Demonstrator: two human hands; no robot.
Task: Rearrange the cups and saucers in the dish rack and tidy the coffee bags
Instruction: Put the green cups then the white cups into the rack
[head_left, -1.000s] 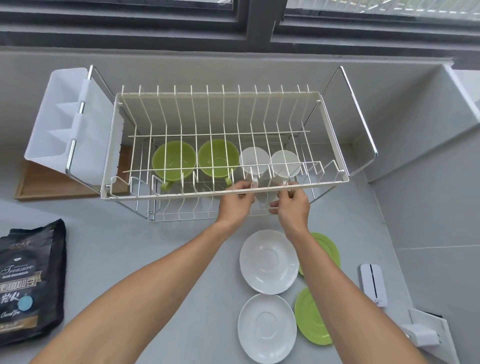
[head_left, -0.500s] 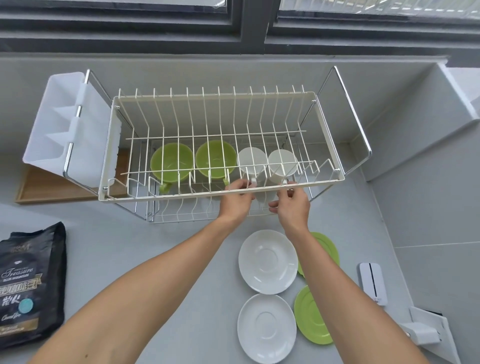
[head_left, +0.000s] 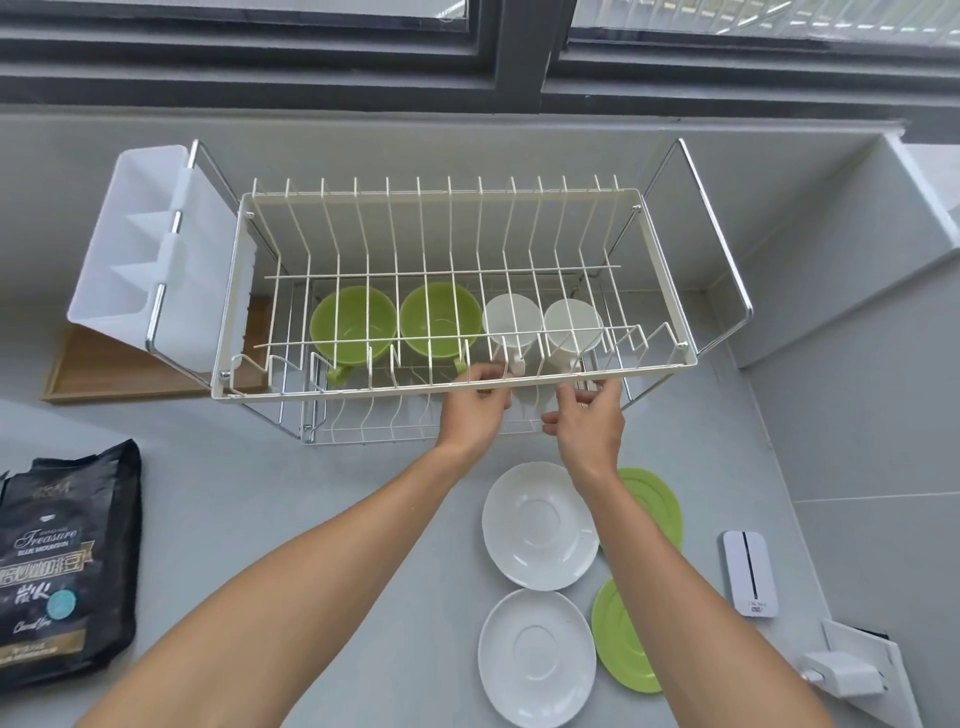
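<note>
The two-tier wire dish rack (head_left: 311, 392) stands on the grey counter. On its lower tier sit two green cups (head_left: 353, 327) (head_left: 439, 322) and two white cups (head_left: 511, 322) (head_left: 571, 325), side by side. My left hand (head_left: 475, 405) reaches under the top tier's front rail, its fingers pinched at the left white cup's handle. My right hand (head_left: 589, 415) is just below the right white cup's handle, thumb apart from the fingers. Two white saucers (head_left: 540, 525) (head_left: 535, 657) and two green saucers (head_left: 654, 504) (head_left: 618, 644) lie on the counter. A black coffee bag (head_left: 62, 566) lies at the left.
A white cutlery holder (head_left: 140, 249) hangs on the rack's left end above a wooden board (head_left: 104, 369). A small white device (head_left: 750, 571) and a wall socket with a plug (head_left: 857, 670) are at the right. A wall and window run behind the rack.
Both hands stay at the white cups' handles; the right hand's fingers have drawn slightly back. The view has shifted a little.
</note>
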